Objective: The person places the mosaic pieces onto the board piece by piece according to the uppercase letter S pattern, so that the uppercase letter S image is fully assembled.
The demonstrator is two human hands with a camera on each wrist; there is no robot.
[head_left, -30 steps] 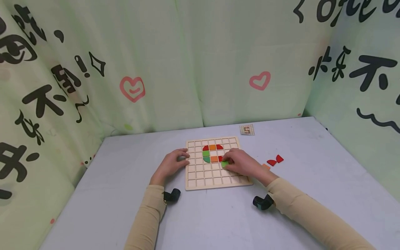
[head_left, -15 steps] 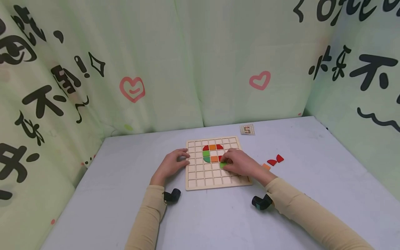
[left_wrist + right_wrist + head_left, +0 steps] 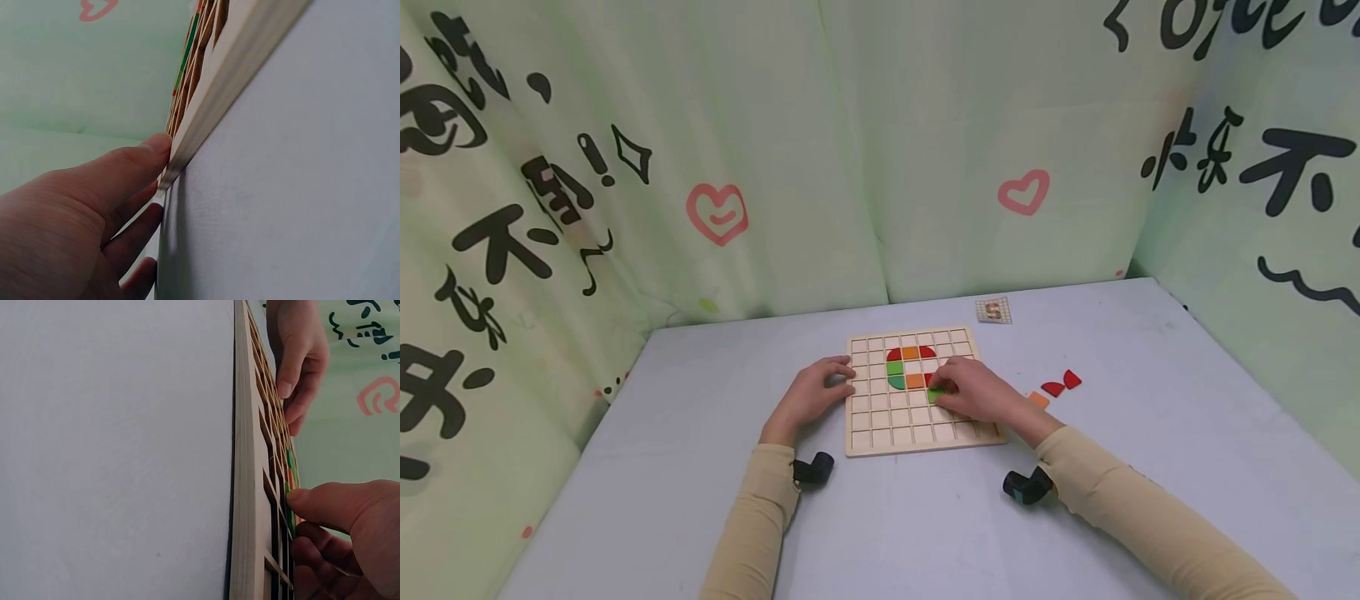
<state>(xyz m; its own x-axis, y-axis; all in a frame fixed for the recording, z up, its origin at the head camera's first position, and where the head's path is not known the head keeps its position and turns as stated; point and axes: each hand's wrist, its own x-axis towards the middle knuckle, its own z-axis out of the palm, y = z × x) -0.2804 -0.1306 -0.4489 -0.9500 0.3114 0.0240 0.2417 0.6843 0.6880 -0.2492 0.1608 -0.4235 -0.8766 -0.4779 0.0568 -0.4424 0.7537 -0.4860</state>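
Note:
A wooden grid board lies on the white table. Set into its cells is a group of coloured tiles: red quarter-rounds, orange squares, a light green square and a darker green quarter-round. My right hand pinches a light green tile at the grid, just below the lower right red tile. The right wrist view has the thumb against that tile. My left hand rests at the board's left edge, thumb and fingertips touching it, as the left wrist view also shows.
Two loose red quarter-rounds and an orange tile lie right of the board, beyond the right hand. A small pattern card sits at the back. Pale green curtains with black lettering and hearts enclose the table.
The right hand has shifted slightly left and down over the grid with the green tile between its fingers, then held nearly still. The left hand has stayed at the board's edge.

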